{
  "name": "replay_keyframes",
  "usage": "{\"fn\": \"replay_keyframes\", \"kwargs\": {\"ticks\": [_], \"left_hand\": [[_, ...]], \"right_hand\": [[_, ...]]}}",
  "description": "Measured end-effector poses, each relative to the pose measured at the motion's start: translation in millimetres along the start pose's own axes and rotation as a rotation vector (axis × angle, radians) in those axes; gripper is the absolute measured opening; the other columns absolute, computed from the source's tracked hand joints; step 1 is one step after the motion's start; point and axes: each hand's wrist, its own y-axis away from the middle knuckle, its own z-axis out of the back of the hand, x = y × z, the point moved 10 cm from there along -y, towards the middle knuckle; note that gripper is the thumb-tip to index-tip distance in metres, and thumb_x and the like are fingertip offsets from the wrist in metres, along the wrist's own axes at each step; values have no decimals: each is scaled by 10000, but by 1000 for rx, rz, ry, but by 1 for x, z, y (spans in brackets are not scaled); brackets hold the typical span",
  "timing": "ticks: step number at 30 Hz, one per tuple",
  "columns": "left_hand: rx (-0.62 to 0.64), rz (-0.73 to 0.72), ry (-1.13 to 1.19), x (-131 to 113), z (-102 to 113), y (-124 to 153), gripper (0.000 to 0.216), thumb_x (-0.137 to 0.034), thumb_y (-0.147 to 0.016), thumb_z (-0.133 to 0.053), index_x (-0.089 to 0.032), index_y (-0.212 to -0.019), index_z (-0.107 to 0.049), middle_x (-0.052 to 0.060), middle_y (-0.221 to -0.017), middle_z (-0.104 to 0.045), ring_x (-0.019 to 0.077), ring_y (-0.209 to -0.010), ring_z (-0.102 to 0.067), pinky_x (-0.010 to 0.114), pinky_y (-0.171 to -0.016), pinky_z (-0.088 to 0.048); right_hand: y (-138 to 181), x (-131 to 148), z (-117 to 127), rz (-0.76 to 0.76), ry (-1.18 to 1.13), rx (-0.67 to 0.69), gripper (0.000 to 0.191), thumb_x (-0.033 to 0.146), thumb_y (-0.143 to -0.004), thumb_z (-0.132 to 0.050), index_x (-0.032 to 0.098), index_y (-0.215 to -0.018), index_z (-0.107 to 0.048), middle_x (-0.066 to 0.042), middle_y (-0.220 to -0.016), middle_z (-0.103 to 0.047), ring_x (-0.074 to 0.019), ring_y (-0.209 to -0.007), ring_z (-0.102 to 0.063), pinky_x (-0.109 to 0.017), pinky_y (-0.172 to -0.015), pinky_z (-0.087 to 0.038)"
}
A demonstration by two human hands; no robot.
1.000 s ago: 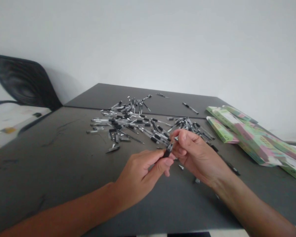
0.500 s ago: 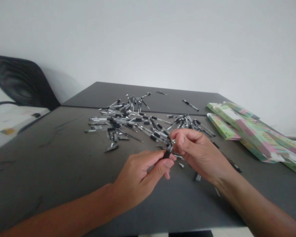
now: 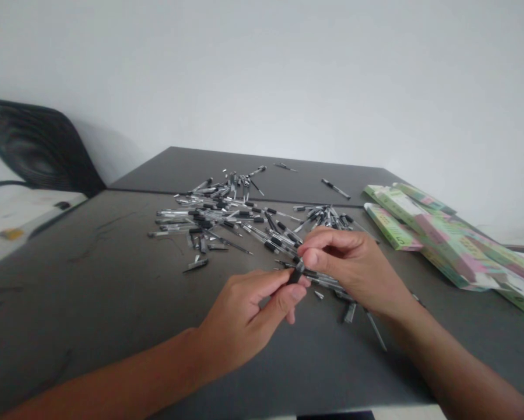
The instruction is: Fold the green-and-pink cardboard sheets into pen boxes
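Observation:
In front of me, my left hand (image 3: 257, 312) is closed around a pen barrel (image 3: 295, 274) with a black grip, its clear end pointing up and away. The thumb and index finger of my right hand (image 3: 347, 262) pinch at that upper end, covering the small silver pen tip there. On the table just beyond and below my fingers lies a loose silver cone tip (image 3: 318, 296). Clear pen barrels with black grips (image 3: 253, 230) are spread in a heap behind my hands. A pen cap (image 3: 350, 313) and a thin refill (image 3: 376, 331) lie below my right wrist.
A second cluster of pen parts (image 3: 327, 217) sits behind my right hand. Green and pink cardboard boxes (image 3: 445, 239) are stacked on the right of the dark table (image 3: 113, 303). One pen (image 3: 336, 188) lies far back. A black mesh chair (image 3: 38, 143) stands at left.
My right fingers have come down onto the end of the pen barrel, and the silver tip seen between them is now covered. My left hand has hardly moved.

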Motion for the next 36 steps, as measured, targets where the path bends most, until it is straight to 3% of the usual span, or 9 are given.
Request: {"fn": "replay_keyframes", "kwargs": {"ticks": [7, 12, 17, 21, 25, 28, 31, 33, 36], "left_hand": [[24, 16, 9, 2, -3, 1, 419, -382, -1125, -545, -213, -793, -737, -22, -728, -763, 124, -706, -735, 243, -736, -512], [-14, 126, 156, 14, -2, 1, 402, -423, -1141, -519, -225, -891, -764, -16, -802, -806, 142, -788, -777, 255, -798, -552], [0, 122, 173, 15, -4, 1, 411, -418, -1144, -516, -224, -903, -786, -2, -849, -833, 158, -862, -797, 275, -868, -561], [29, 110, 158, 13, -7, 2, 440, -416, -1150, -505, -211, -891, -795, 8, -884, -842, 152, -843, -785, 274, -848, -554], [8, 97, 225, 12, -5, 0, 382, -418, -1152, -513, -208, -984, -785, 3, -915, -850, 153, -896, -797, 273, -904, -557], [1, 108, 224, 12, -2, -1, 398, -424, -1151, -511, -207, -976, -795, 7, -927, -853, 158, -899, -796, 282, -921, -559], [18, 110, 207, 11, -3, -1, 426, -427, -1155, -500, -206, -946, -799, 15, -951, -859, 165, -921, -797, 291, -932, -549], [23, 119, 223, 11, -5, 0, 399, -437, -1157, -496, -210, -1006, -787, 7, -934, -858, 165, -920, -801, 293, -921, -548], [22, 128, 246, 13, -5, 1, 370, -445, -1159, -497, -217, -1060, -772, -11, -908, -852, 154, -881, -798, 285, -890, -554]], "right_hand": [[4, -5, -2, 20, 49, -71, 394, 579, -726, -987, 243, -787, -792, 0, -718, -688, -143, -624, -584, -280, -573, -447], [8, 0, -12, 71, -32, -24, 518, 733, -904, -762, 333, -1218, -859, -86, -1260, -799, -249, -970, -729, -374, -784, -589], [5, -17, -21, -72, -150, -38, 231, 493, -940, -834, 297, -1054, -878, -14, -798, -744, -147, -620, -644, -272, -536, -525], [4, -24, -26, -54, -294, -26, 360, 521, -783, -965, 265, -1006, -844, -43, -1062, -795, -114, -623, -650, -231, -485, -521], [7, -30, -44, -116, -396, 135, 490, 622, -1051, -632, 256, -1326, -808, -32, -897, -747, -96, -521, -611, -244, -484, -488], [5, -30, -41, -110, -351, 98, 323, 498, -1031, -728, 230, -1147, -865, 25, -665, -621, -91, -511, -584, -219, -498, -457], [2, -29, -31, -63, -378, 3, 265, 467, -850, -930, 245, -961, -840, -17, -911, -756, -76, -538, -564, -209, -465, -460], [2, -29, -32, -69, -431, 31, 396, 584, -871, -878, 276, -1117, -835, -49, -1081, -781, -88, -563, -574, -218, -442, -460], [7, -32, -45, -152, -454, 161, 519, 645, -1047, -625, 274, -1375, -782, -34, -863, -740, -112, -550, -585, -232, -457, -453]]}}
